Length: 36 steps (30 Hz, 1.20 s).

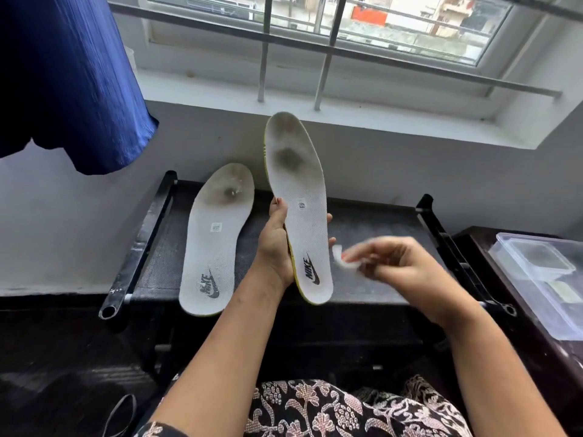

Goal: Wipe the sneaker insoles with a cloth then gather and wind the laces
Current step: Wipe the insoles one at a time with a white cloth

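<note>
Above the black rack [378, 228], the left forearm reaches up and forward from the lower edge of the view. The left hand [274, 244] holds a white insole [299, 197] upright, toe end towards the window sill [220, 93] and heel end down. The insole stands against the palm. The thumb lies along its left edge and fingertips show past its right edge, so the hand is curled round its lower half from behind. Its printed face is turned to the camera, with a dark grey stain at the forefoot and a yellow-green rim down the left side. Just right of the heel, the right hand [388, 260] hangs with its wrist cocked and fingers bent, pinching a small white cloth [342, 261] between thumb and fingertips. Hand and cloth are blurred, and the cloth is just beside the insole's right edge; whether it touches cannot be told. A second insole [214, 238] lies flat on the rack to the left of the left hand, toe away, stained likewise. A clear plastic box [542, 272] sits on a dark table [473, 244] at right, blue fabric [63, 83] hangs at upper left, and window bars [265, 48] cross the glass
</note>
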Tool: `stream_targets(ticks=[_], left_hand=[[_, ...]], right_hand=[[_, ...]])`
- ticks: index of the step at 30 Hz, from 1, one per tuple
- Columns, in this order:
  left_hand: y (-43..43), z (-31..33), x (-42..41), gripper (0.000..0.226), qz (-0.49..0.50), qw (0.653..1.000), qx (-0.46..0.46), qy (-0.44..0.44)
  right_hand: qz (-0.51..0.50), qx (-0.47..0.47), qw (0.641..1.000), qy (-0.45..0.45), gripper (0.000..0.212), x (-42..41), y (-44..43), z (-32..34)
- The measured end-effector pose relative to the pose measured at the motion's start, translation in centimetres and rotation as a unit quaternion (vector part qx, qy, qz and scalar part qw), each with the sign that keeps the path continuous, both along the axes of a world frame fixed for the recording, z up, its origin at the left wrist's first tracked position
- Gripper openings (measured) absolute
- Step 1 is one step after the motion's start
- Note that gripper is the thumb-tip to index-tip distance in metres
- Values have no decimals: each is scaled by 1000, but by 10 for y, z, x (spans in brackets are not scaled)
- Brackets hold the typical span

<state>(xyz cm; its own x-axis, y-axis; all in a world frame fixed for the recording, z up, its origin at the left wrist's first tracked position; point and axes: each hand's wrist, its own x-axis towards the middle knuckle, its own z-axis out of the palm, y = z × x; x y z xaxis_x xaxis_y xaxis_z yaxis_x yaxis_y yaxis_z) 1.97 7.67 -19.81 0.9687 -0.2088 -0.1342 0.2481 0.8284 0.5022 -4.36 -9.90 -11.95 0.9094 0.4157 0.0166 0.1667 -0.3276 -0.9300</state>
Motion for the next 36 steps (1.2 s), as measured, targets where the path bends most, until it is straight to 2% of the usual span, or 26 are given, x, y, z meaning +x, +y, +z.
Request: stream_targets(ticks=[4, 7, 10, 15, 20, 23, 25, 28, 31, 32, 33, 34, 36], left_hand=[[-4, -2, -2, 62, -33, 999, 3, -15], [-5, 2, -2, 70, -64, 998, 9, -15], [-5, 4, -1, 57, -60, 998, 9, -15], [1, 6, -1, 67, -73, 997, -14, 17], [2, 6, -2, 73, -65, 997, -22, 43], [2, 4, -2, 66, -60, 997, -29, 40], [3, 4, -3, 63, -55, 997, -42, 41], [2, 3, -3, 61, -38, 998, -35, 41], [0, 1, -2, 58, -31, 998, -40, 46], [0, 0, -2, 58, -32, 998, -42, 44], [0, -1, -1, 57, -33, 998, -44, 43], [-1, -1, -1, 57, -35, 998, -42, 41], [-1, -1, -1, 57, -46, 998, -33, 36]], right_hand=[[-122, -19, 984, -130, 25, 50, 22, 2], [-180, -100, 942, -263, 32, 81, 43, 2], [-157, -164, 917, -327, 36, 94, 52, -8], [-122, -178, 908, -361, 34, 65, 56, -36], [-78, -126, 938, -314, 26, 15, 48, -54], [-32, -117, 957, -265, 33, -5, 31, -57], [20, -142, 962, -230, 40, -13, 21, -55], [73, -201, 967, -140, 38, -16, 4, -42], [72, -263, 961, -35, 48, -6, -15, -17], [40, -242, 969, -30, 50, 0, -20, -9], [-3, -175, 984, -25, 45, 4, -23, -3], [-47, -77, 996, -10, 34, 6, -23, 1], [-110, 96, 988, 45, 25, 11, -16, 3]])
